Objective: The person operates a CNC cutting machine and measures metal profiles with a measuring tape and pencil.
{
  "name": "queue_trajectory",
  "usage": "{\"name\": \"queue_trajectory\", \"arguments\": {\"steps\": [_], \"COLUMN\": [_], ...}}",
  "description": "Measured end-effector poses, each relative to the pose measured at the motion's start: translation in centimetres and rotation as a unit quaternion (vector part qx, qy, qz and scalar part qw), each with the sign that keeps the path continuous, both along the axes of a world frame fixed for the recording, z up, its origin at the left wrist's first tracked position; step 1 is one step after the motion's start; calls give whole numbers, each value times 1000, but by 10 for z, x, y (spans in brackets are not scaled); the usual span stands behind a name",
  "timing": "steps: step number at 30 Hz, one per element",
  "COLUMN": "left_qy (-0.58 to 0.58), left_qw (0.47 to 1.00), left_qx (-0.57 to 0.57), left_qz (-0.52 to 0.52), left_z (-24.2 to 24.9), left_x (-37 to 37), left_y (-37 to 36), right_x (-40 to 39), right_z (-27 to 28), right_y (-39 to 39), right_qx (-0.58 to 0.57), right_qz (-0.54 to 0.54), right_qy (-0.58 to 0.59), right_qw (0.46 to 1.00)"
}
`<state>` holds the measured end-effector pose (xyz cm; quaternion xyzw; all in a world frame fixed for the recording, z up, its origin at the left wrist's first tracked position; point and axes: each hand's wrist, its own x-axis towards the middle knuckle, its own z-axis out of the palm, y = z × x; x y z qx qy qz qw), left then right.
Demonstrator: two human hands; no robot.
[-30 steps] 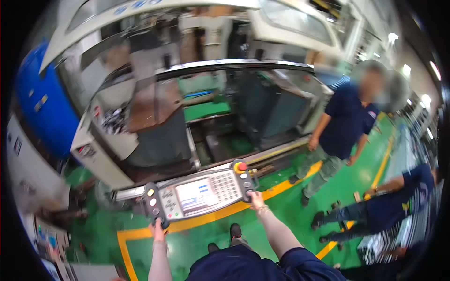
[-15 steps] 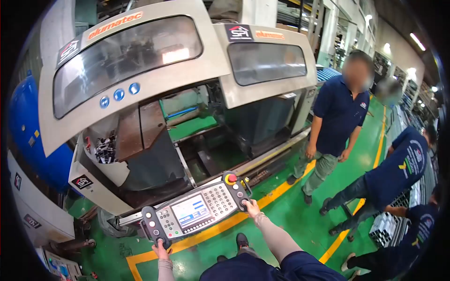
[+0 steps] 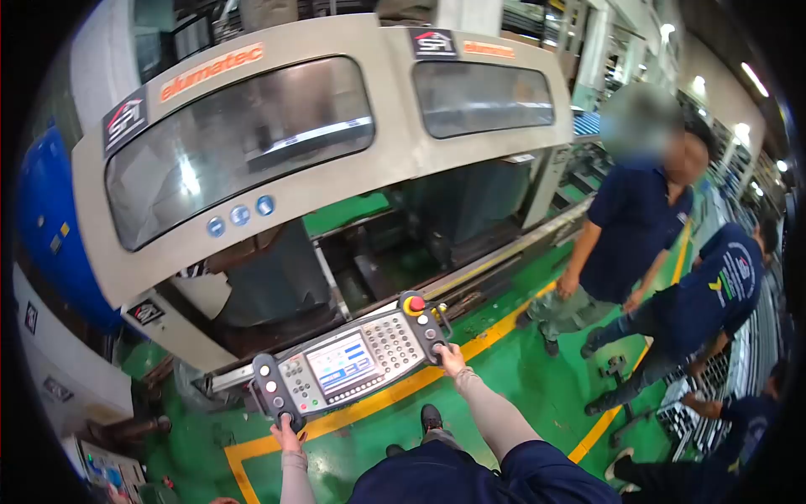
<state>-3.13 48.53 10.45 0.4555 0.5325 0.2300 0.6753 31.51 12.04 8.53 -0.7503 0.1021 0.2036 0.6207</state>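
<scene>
In front of me a control panel (image 3: 391, 377) with a lit screen (image 3: 342, 364), several keys and a red emergency stop button (image 3: 415, 305) is mounted at the machine. My left hand (image 3: 289, 434) is closed at its lower left corner, thumb on a black button. My right hand (image 3: 452, 359) is closed at the lower right corner, thumb on another button. The undersides of both grips are hidden. Beyond the panel stands a large beige machine with a left hood (image 3: 390, 155) and a right hood (image 3: 487, 139), both with dark windows.
A co-worker in a dark shirt (image 3: 625, 227) stands right of the machine. Further right two more people bend over metal profiles (image 3: 693, 424). A yellow floor line (image 3: 353, 414) runs under the panel. A blue tank (image 3: 54, 218) and grey cabinets (image 3: 50, 353) stand at left.
The left hood has come down, covering more of the opening and the bin of dark offcuts. The screen's picture has changed. The nearest co-worker has turned their head. My hands stay on the panel.
</scene>
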Motion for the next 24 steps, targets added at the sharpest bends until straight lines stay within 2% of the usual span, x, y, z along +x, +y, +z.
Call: {"name": "queue_trajectory", "arguments": {"steps": [2, 5, 7, 9, 15, 21, 24], "left_qy": [1, -16, -12, -10, -3, -8, -9], "left_qw": [1000, 1000, 1000, 1000, 1000, 1000, 999], "left_qx": [8, 11, 6, 4, 13, 15, 25], "left_qz": [-11, -7, -16, 6, -4, 10, 19], "left_z": [-12, 1, -3, -1, 7, 16, 21], "left_x": [-4, -1, -1, 1, 2, 4, 5], "left_y": [5, -2, 1, -1, -2, -6, -8], "right_x": [-2, -2, -7, -2, 2, -9, -4], "right_z": [7, 14, 31, 12, 8, 36, 24], "right_y": [4, 5, 4, 2, -1, 3, -1], "right_qx": [11, 52, 17, 9, 7, 7, 7], "right_qz": [7, -7, 5, 17, 50, 23, 49], "right_qy": [-1, -1, 51, 49, 68, 81, 81], "right_qw": [1000, 999, 999, 999, 996, 996, 996]}}
